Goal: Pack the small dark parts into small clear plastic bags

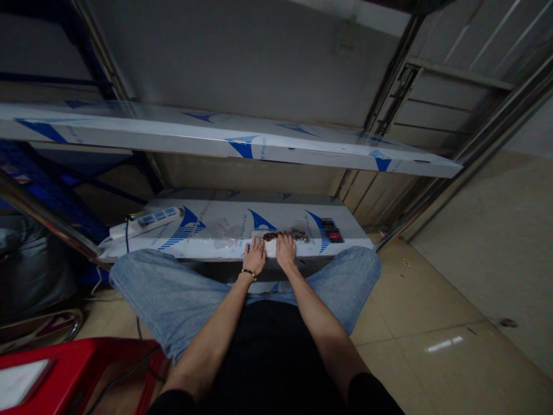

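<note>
White piece (270,248) on the table (207,230), my left hand (256,255) and right hand (286,251) side by side, spread flat on it, dark bits (273,236) just above them.

We note a low metal shelf in white film with blue print (207,230). Left hand (254,255) and right hand (286,251) lie palm down, side by side, on a small white flat piece (270,248) at its front edge. A cluster of small dark bits (276,235) lies just past the fingertips. A long white power strip (144,222) lies at the shelf's left end.
</note>
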Demonstrator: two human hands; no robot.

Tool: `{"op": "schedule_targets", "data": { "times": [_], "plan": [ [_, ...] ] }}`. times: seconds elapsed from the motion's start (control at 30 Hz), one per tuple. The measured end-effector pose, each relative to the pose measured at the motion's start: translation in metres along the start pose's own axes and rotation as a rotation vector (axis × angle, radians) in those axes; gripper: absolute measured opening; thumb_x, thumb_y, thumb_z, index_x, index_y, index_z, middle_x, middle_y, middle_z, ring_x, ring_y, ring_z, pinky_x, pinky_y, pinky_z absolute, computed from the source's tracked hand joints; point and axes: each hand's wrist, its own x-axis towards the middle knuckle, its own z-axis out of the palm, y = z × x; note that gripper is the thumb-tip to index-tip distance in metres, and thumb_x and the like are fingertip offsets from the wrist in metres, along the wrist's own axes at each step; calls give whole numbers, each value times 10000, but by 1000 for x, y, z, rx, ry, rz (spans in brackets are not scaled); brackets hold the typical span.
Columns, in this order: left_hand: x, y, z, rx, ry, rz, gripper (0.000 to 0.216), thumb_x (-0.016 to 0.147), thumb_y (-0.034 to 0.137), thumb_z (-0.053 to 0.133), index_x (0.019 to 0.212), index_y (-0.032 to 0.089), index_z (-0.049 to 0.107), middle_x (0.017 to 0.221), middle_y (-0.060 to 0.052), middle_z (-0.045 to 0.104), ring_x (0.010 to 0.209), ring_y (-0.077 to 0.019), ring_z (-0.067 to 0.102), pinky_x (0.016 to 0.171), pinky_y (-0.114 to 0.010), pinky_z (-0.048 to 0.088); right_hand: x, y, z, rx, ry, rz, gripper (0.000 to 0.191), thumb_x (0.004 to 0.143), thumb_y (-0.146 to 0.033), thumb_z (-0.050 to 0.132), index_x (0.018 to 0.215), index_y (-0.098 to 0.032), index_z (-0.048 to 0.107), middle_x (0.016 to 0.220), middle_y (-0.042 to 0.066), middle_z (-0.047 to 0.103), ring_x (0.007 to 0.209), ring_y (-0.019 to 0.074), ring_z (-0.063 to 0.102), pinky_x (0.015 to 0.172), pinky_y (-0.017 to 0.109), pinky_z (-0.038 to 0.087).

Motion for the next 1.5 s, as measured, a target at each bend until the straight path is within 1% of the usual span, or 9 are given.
{"op": "schedule_targets", "data": {
  "times": [0.27, 0.53, 0.67, 0.83, 0.97, 1.1, 1.27, 1.43, 1.5],
  "plan": [
    [7, -57, -47, -12, 259, -268, 530, 936, 239, 442, 1448, 114, 499, 1544, -178, 445, 1461, -294, 374, 1189, -434, 340, -5, -8, 7, 89, 1, -96, 519, 973, -166, 382, 1467, -232, 529, 1560, 66, 447, 1464, 227, 299, 1194, 371, 240],
    [32, -137, -70, 74, 257, -433, 649, 916, 267, 482, 1525, 70, 377, 1661, -240, 197, 1536, -348, 221, 1194, -545, 282, -3, -15, 1, 146, 30, -104, 541, 934, -123, 401, 1440, -234, 555, 1476, 78, 510, 1390, 223, 369, 1178, 346, 266],
    [45, -157, -71, 54, 122, -441, 672, 871, 314, 582, 1486, 82, 441, 1601, -258, 339, 1500, -369, 304, 1179, -546, 289, -6, -15, 2, 162, 15, -92, 525, 915, -105, 408, 1390, -225, 599, 1451, 82, 526, 1364, 226, 396, 1157, 347, 294],
    [41, -163, -77, -65, 162, -399, 398, 855, 290, 608, 1218, 139, 666, 1334, -221, 622, 1301, -373, 531, 1095, -509, 388, -10, -10, 1, 176, 49, -60, 575, 895, -90, 397, 1437, -210, 545, 1436, 93, 543, 1342, 221, 429, 1129, 339, 320],
    [43, -157, -95, -151, 258, -396, 309, 951, 273, 476, 1104, 135, 706, 1374, -193, 601, 1184, -333, 606, 1054, -483, 424, -11, -14, -9, 228, 183, -31, 724, 867, -79, 365, 1584, -135, 284, 1469, 129, 515, 1365, 219, 416, 1142, 338, 306],
    [60, -133, -124, -350, 391, -281, 338, 975, 322, 478, 1118, 136, 722, 1356, -158, 635, 1214, -319, 593, 1080, -465, 410, 2, -30, -36, 308, 272, -25, 722, 883, -97, 335, 1596, -132, 229, 1470, 152, 505, 1348, 246, 432, 1139, 376, 318],
    [71, -75, -160, -595, 300, -49, 405, 867, 504, 651, 970, 131, 769, 974, -117, 773, 928, -252, 701, 845, -352, 548, 48, -60, -83, 605, 255, -147, 528, 944, -165, 374, 1467, -164, 441, 1208, 127, 644, 1137, 230, 582, 1032, 368, 436],
    [41, -10, -169, -992, 454, -14, 351, 759, 485, 761, 858, 151, 722, 908, -87, 758, 857, -220, 692, 812, -335, 546, 52, -84, -115, 997, 376, -177, 746, 990, -347, 497, 1610, -264, 91, 1218, 101, 596, 945, 157, 636, 773, 266, 522],
    [29, 8, -165, -1030, 432, -1, 350, 752, 496, 761, 829, 161, 700, 872, -73, 745, 827, -208, 682, 793, -326, 544, 40, -88, -124, 1052, 359, -229, 724, 974, -380, 550, 1594, -281, 191, 1203, 87, 608, 948, 153, 636, 762, 256, 520]
  ]
}}
